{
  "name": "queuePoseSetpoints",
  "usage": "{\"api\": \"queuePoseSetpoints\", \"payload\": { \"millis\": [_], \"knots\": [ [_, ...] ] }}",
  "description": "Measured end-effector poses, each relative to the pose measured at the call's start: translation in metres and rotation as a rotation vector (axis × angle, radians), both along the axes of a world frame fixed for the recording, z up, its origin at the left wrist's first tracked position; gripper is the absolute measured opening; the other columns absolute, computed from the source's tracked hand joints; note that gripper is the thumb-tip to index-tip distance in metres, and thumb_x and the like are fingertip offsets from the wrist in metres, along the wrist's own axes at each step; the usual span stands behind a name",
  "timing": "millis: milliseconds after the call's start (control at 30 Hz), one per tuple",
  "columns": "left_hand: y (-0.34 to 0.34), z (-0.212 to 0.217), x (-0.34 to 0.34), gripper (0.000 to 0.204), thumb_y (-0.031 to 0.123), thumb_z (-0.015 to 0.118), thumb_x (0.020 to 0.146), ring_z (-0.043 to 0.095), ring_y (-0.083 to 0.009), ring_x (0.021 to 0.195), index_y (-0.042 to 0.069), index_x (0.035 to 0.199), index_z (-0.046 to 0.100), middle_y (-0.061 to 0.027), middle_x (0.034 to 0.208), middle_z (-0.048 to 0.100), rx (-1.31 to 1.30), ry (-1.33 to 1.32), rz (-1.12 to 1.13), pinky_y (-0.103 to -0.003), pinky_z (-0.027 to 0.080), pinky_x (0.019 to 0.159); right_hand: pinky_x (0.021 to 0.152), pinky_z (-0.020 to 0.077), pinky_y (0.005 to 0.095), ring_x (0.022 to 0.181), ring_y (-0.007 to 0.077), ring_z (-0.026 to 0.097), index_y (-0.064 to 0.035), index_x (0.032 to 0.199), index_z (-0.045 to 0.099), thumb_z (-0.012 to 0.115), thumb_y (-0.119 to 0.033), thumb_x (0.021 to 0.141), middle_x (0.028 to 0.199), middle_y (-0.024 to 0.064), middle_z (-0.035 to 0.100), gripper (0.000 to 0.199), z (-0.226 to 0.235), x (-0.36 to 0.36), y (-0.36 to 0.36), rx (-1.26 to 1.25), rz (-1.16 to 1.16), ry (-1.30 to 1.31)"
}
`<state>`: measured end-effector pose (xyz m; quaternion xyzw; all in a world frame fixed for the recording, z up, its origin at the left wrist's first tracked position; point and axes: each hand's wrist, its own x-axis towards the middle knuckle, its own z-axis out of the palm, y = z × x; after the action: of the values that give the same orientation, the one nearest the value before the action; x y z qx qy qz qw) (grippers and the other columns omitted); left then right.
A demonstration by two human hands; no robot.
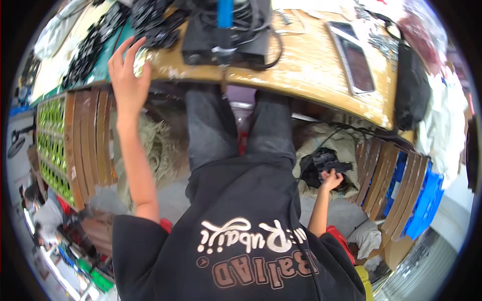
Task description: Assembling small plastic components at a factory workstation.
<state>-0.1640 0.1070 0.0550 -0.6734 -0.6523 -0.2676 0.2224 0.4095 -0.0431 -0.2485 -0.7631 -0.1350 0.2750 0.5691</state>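
My left hand [129, 75] is raised at the front edge of the table, its fingers spread and nothing in them. Just beyond it lie heaps of small black parts [155, 25], and a strip of clear shiny wrapping [140, 62] is beside the fingertips. Down at my right side, my right hand [332, 179] is closed on a black plastic part [337, 166] over the mouth of an open woven sack [307, 145]. More black pieces [314, 165] show inside that sack. The part's exact kind is too small to make out.
A blue tool with a metal shaft [224, 17] hangs before a black box with cables [201, 47]. A phone [359, 65] and a black pouch [412, 88] lie to the right on the wooden table [306, 65]. Stacked cartons [85, 145] and another sack [145, 150] flank my legs.
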Motion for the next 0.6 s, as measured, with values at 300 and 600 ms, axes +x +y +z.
{"api": "queuePoseSetpoints", "payload": {
  "millis": [300,600],
  "knots": [
    [0.024,-0.005,-0.019,0.025,0.002,0.058,0.070,0.050,-0.0257,0.098,0.007,0.095,0.058,-0.0064,0.099,0.057,0.075,-0.077,-0.083,-0.036,0.035,0.089,0.069,0.0427,0.0314,0.076,0.0197,0.050,-0.0010,0.103,0.042,0.069,-0.009,0.070,0.089,0.0086,0.051,0.043,0.003,0.028,0.010,-0.360,-0.116,-0.089],
    [-0.006,0.002,-0.040,0.015,0.004,0.057,0.082,0.054,-0.0135,0.082,-0.003,0.095,0.053,-0.0061,0.089,0.057,0.461,-1.084,0.045,-0.025,0.041,0.079,0.080,0.0434,0.0250,0.088,0.0135,0.053,0.0014,0.102,0.049,0.050,0.001,0.084,0.098,0.0092,0.056,0.018,0.291,-0.089,0.147,0.702,0.126,-0.696]
  ]
}}
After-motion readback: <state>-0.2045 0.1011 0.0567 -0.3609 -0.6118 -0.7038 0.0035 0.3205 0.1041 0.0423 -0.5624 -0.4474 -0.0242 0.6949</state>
